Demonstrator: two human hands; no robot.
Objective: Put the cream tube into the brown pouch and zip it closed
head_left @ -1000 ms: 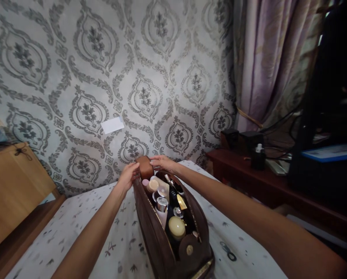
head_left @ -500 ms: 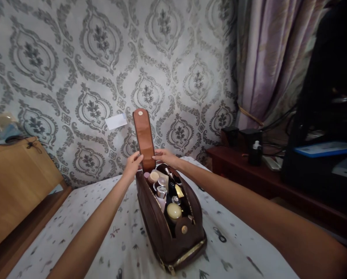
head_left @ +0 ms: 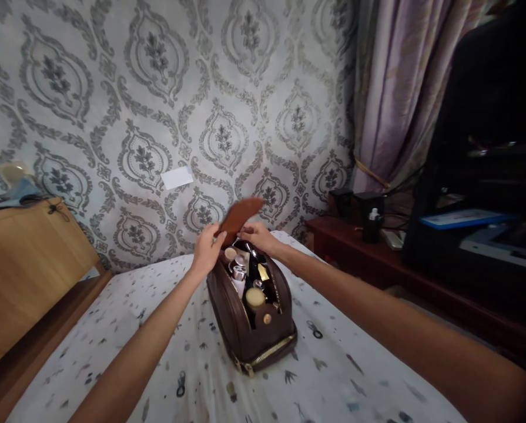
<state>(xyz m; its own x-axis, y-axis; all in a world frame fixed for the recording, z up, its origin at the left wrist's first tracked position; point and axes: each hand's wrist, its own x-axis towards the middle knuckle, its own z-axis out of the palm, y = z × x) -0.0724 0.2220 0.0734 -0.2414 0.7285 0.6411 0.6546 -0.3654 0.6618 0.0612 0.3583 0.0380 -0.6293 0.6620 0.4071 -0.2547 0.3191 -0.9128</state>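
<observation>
A dark brown toiletry bag (head_left: 240,329) lies open on a white patterned bedsheet (head_left: 201,376). Inside it stand several bottles and jars (head_left: 251,282). A lighter brown leather strap (head_left: 240,214) rises from the bag's far end and leans to the right. My left hand (head_left: 208,249) grips the strap's base from the left. My right hand (head_left: 256,236) holds the same far end of the bag from the right, fingers on the strap's base.
A wooden headboard (head_left: 24,276) stands at the left. A dark wooden bench (head_left: 377,264) with small black boxes and a bottle (head_left: 372,226) sits at the right, by a purple curtain (head_left: 399,88). Patterned wallpaper with a white card (head_left: 177,176) is behind.
The strap was folded down at the bag's far end, then stood upright, and now tilts to the right. The view has pulled back, so the bag looks smaller.
</observation>
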